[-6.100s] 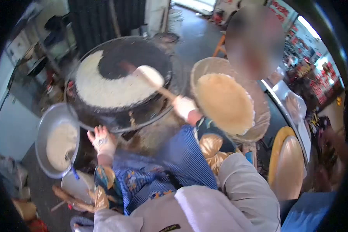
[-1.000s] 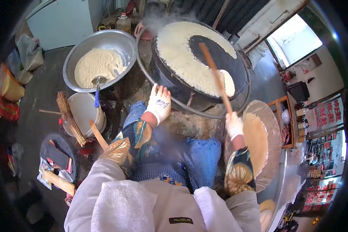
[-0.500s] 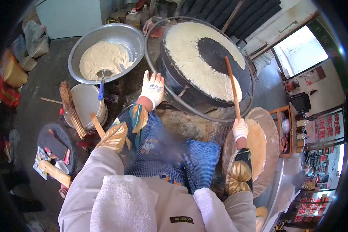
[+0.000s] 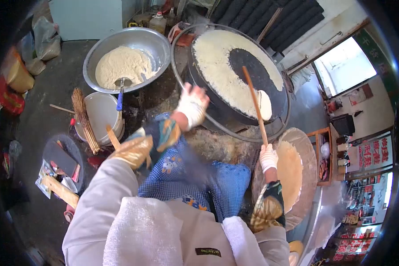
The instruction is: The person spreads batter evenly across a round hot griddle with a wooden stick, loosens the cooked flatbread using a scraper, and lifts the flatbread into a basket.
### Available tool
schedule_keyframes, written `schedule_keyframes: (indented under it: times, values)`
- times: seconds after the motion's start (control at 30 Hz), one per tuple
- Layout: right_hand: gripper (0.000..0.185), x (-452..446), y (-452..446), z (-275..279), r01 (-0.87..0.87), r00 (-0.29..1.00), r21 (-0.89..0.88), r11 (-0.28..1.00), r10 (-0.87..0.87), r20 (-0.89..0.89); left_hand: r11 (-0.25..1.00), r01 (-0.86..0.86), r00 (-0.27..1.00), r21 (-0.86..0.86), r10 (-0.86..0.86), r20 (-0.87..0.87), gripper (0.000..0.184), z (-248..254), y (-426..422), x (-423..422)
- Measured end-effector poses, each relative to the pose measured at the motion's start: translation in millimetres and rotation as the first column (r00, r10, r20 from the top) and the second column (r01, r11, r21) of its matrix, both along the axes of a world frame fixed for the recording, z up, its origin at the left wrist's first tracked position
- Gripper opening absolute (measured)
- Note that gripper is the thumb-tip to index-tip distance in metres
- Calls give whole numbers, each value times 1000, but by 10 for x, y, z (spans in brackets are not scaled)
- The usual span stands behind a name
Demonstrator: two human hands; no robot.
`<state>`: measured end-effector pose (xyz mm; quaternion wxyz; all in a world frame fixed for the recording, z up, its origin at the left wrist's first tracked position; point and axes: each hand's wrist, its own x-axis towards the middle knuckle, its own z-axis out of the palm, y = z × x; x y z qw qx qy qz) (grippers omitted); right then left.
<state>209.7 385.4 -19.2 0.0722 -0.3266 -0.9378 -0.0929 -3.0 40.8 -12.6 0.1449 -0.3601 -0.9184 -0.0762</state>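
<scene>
My right hand [image 4: 268, 158], in a white glove, is closed round the lower end of a long wooden stick [image 4: 254, 104]. The stick slants up over a round black griddle [image 4: 248, 64]. Pale batter [image 4: 210, 57] covers a wide band of the griddle around a bare dark middle, and a thicker pale lump [image 4: 265, 105] lies beside the stick. At the griddle's near left side, my gloved left hand [image 4: 193, 106] overlaps the metal ring [image 4: 221, 127] that circles it. Motion blurs its fingers, so their grip on the ring is unclear.
Left of the griddle stands a metal basin [image 4: 89, 71] of batter with a blue-handled ladle [image 4: 120, 99]. A white bucket [image 4: 103, 113] and a straw brush [image 4: 85, 119] are nearer. A round tray [image 4: 307, 177] bearing a thin flat pancake [image 4: 289, 175] lies at right.
My left hand has moved right onto the ring, its spread fingers now blurred. The stick's upper end has swung left over the griddle, and my right hand has shifted slightly left and down.
</scene>
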Motion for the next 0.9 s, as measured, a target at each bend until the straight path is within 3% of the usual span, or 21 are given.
schedule_keyframes:
  times: [0.07,0.13,0.17,0.23,0.27,0.33,0.4,0.47,0.53,0.6,0.73,0.8,0.87,0.9]
  values:
    - [41,-44,183,-59,105,993,-49,993,-102,53,965,143,970,-220,-93,223,50,164,238,506]
    - [43,-145,231,-10,47,998,-84,995,-42,56,991,92,996,-95,-91,5,58,-173,349,777]
    - [43,-182,210,2,22,999,-78,997,-20,29,986,108,994,-123,-104,45,58,-204,333,807]
    - [42,-204,-191,319,12,998,-114,993,-4,69,993,91,995,-74,-94,-38,55,-385,295,731]
    - [40,-142,-195,197,-69,995,-54,996,73,61,996,78,994,-47,-81,-78,54,-479,285,677]
    - [39,-73,0,-60,25,999,-149,988,-18,47,992,90,994,-92,-95,-52,45,-361,202,641]
    - [37,-83,221,4,17,1000,-63,998,-15,24,997,78,995,-21,-79,-52,41,-430,173,564]
    - [37,-198,129,130,4,1000,-37,999,-3,16,995,69,994,-76,-75,-81,40,-337,110,530]
    - [40,-249,-109,320,42,998,-152,988,-36,44,996,51,991,-75,-60,-122,41,-402,75,453]
    - [42,-172,-112,157,-14,987,-91,996,29,160,999,21,997,-31,-24,-76,41,-405,63,410]
    - [35,-192,266,48,158,984,-134,978,-144,105,997,-54,998,-55,52,-47,46,-499,36,258]
    - [32,-191,215,91,15,999,-113,993,-10,46,996,-80,995,-38,78,-62,47,-732,19,119]
    - [33,-129,-54,200,-102,994,-86,991,105,32,995,-99,994,-28,98,-56,42,-663,-4,57]
    - [34,-130,-163,232,-75,981,-91,993,90,170,994,-105,994,-34,104,-39,38,-430,-65,103]
